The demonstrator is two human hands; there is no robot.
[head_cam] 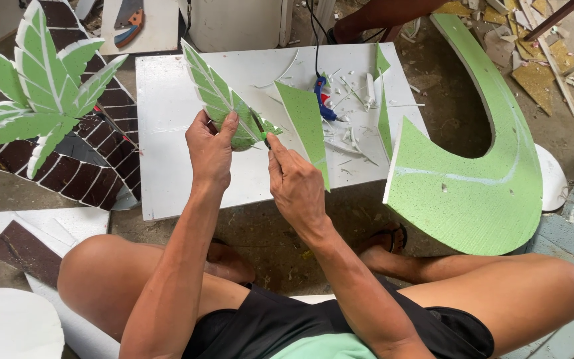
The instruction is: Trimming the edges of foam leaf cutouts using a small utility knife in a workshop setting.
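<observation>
We sit cross-legged on the floor with both forearms stretched forward over a white foam board (167,159) that lies flat before our knees and serves as the counter. Our left hand (210,149) is raised above the board, wrist bent slightly, its fingers and thumb closed around the lower end of a green foam leaf (215,93) with white cut edges; the leaf slants up and away from the hand, toward the far left corner of the board. Our right hand (295,183) sits just right of the left, above the board's near half, curled shut on a small cutter (260,129) (only its dark blade and a bit of green handle show), with the index finger stretched along it. The blade tip meets the leaf's lower right edge, just beside the left thumb. A green foam triangle (303,123) lies on the board just beyond the right hand. Farther back on the board rests a blue glue gun (323,100) among white offcuts. Off the board's right edge leans a large curved green foam piece (479,193).
</observation>
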